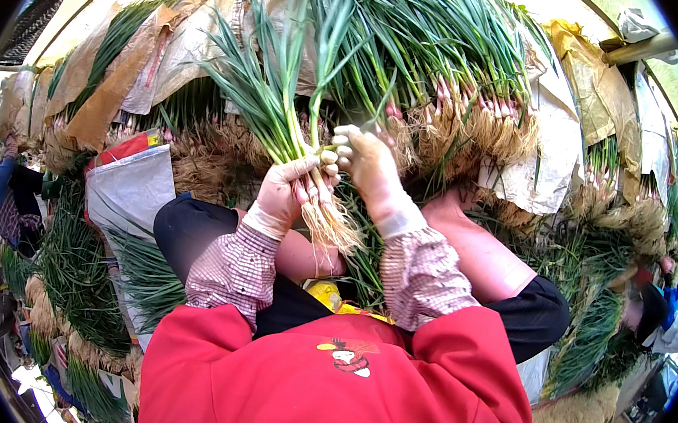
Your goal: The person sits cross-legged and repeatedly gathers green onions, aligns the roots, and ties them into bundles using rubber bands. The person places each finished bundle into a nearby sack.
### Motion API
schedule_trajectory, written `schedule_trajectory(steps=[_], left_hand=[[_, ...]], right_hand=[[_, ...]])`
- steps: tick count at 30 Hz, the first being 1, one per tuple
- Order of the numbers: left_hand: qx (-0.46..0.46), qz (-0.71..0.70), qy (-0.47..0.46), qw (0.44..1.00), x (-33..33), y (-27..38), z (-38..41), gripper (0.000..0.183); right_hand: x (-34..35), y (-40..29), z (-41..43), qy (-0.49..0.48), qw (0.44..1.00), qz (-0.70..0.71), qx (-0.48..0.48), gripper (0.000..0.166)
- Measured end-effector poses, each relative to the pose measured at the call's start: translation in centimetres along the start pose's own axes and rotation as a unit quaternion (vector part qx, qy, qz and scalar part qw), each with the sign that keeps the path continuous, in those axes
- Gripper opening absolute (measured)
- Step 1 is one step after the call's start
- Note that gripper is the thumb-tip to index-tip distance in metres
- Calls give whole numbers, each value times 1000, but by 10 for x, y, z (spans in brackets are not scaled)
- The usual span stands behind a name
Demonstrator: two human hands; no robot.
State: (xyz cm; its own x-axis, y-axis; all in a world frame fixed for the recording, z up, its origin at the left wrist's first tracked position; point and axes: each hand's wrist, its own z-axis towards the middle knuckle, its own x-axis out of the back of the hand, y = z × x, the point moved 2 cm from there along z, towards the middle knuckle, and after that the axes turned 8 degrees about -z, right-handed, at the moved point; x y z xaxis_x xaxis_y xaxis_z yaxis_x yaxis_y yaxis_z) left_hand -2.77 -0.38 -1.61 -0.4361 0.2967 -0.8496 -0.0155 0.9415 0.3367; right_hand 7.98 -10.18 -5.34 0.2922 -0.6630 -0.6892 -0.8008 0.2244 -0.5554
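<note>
My left hand [289, 185], in a thin pale glove, grips a small bunch of green garlic plants [287, 115] just above their pinkish bulbs. The long leaves fan out upward, and the stringy roots [332, 223] hang below my fist. Close by on the right, my right hand [369, 156] is gloved too, its fingers curled on a thin green leaf [325, 148] beside the bunch's stems. Its palm side is hidden. Beyond both hands lies a large pile of green garlic [416, 41], bulbs and roots towards me.
Cloth and woven sacks [195, 57] lie over more garlic in front. My crossed legs [481, 256] frame loose leaves [364, 263]. A white sack [133, 185] stands at left, with trimmed-off greens [79, 272] behind it. Another person [6, 198] sits at far left.
</note>
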Motion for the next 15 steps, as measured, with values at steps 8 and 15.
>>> schedule_trajectory(steps=[8, 15], left_hand=[[-129, 256, 30, 958, -31, 45, -19, 29], [-28, 60, 47, 997, 15, 46, 0, 44]], right_hand=[[85, -40, -93, -247, 335, -895, -162, 37], [72, -57, 18, 97, 539, -832, 87, 33]])
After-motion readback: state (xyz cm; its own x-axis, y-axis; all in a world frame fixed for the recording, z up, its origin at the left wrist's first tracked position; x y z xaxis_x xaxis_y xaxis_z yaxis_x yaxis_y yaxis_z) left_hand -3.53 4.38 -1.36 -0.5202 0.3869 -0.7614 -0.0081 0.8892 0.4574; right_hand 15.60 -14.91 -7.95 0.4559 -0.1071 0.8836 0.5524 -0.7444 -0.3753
